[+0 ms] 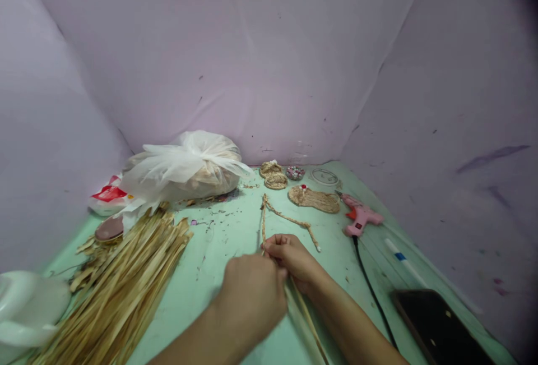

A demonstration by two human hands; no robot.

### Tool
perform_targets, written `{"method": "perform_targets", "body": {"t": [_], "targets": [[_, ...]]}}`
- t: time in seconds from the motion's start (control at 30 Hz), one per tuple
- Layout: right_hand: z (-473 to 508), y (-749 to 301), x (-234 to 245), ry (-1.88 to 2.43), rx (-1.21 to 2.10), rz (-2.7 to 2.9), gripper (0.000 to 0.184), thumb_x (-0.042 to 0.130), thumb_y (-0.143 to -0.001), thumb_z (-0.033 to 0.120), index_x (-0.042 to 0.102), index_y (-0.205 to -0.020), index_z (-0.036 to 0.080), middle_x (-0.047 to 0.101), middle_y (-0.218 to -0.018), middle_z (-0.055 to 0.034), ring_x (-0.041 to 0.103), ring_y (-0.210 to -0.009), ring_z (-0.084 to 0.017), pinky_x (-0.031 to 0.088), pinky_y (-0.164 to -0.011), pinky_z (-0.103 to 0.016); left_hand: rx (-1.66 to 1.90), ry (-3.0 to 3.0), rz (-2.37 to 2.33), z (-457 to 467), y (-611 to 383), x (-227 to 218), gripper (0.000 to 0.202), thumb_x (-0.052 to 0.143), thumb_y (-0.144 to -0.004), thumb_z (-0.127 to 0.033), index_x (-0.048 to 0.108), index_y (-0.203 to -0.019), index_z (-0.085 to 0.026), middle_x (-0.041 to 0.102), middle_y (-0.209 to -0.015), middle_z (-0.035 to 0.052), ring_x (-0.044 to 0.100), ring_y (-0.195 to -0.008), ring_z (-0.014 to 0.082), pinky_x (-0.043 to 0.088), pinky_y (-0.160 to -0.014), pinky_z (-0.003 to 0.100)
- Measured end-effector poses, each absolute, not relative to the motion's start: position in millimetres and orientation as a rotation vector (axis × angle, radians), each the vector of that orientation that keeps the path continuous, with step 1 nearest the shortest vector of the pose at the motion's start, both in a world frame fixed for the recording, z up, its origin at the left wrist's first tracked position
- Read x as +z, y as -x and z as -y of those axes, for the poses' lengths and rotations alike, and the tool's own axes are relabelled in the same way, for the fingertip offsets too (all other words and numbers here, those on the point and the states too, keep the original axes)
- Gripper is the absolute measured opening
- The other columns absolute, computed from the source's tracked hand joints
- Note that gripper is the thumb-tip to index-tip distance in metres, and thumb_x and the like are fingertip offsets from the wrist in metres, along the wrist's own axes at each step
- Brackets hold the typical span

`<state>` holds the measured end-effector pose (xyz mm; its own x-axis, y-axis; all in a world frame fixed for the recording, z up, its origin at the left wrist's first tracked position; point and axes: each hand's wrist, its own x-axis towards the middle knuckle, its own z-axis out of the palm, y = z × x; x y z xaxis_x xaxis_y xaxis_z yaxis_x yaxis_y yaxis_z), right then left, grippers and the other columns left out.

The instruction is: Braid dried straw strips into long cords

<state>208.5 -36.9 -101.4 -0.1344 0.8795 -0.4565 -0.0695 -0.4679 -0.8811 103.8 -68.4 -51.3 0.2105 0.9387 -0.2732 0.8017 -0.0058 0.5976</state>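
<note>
My left hand (251, 296) and my right hand (291, 257) meet low in the middle of the view, both closed on straw strands (306, 315) that run back towards me. A finished braided straw cord (290, 220) leaves the hands, runs away across the green table (235, 230), bends at the far end and comes back on the right. The left hand covers part of the right hand's fingers.
A pile of loose straw strips (121, 281) lies at left, a tied white plastic bag (185, 166) behind it. Woven straw pieces (313, 199), small coils (273, 175), a bead dish (295, 172), a pink glue gun (359, 216) with black cable, a pen (401, 257) and a dark phone (439, 328) lie at right.
</note>
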Motion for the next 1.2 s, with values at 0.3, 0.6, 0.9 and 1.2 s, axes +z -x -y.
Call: {"method": "perform_targets", "body": {"t": [0.3, 0.6, 0.9, 1.2], "targets": [[35.9, -214.1, -99.5, 1.322, 1.774, 1.059, 0.011, 0.054, -0.06, 0.023, 0.047, -0.055, 0.014, 0.045, -0.041, 0.0049, 0.02, -0.034, -0.003, 0.007, -0.038, -0.021, 0.37, -1.076, -1.301, 25.2, -85.5, -72.6, 0.016, 0.045, -0.065, -0.02, 0.057, -0.072, -0.01, 0.048, -0.047, -0.0015, 0.036, -0.032, 0.0067, 0.022, -0.034, 0.02], [40.9, -216.0, -102.8, 1.64, 0.936, 1.893, 0.007, 0.05, -0.067, 0.016, 0.056, -0.069, 0.014, 0.059, -0.063, -0.0038, 0.049, -0.058, -0.011, 0.029, -0.051, -0.021, 0.448, -1.541, -1.577, 21.6, -87.4, -100.5, 0.011, 0.046, -0.051, -0.012, 0.046, -0.039, -0.014, 0.029, -0.036, -0.0049, 0.028, -0.039, 0.006, 0.017, -0.04, 0.021], [65.2, -194.5, -67.3, 2.081, 0.42, 2.157, 0.014, 0.05, -0.069, 0.016, 0.063, -0.074, 0.016, 0.063, -0.072, -0.0106, 0.058, -0.064, -0.019, 0.029, -0.052, -0.027, 0.595, -1.243, -1.468, 27.5, -92.9, -96.0, 0.016, 0.04, -0.048, -0.01, 0.03, -0.037, -0.017, 0.019, -0.036, -0.0062, 0.018, -0.038, 0.0048, 0.01, -0.04, 0.022], [81.4, -180.2, -64.8, 2.037, 0.613, 2.249, 0.024, 0.053, -0.067, 0.012, 0.064, -0.088, 0.013, 0.065, -0.078, -0.0125, 0.059, -0.066, -0.018, 0.034, -0.056, -0.025, 0.512, -1.083, -1.331, 24.1, -86.5, -89.7, 0.007, 0.044, -0.046, -0.008, 0.049, -0.044, -0.012, 0.035, -0.033, -0.0046, 0.026, -0.035, 0.0048, 0.017, -0.038, 0.02]]}}
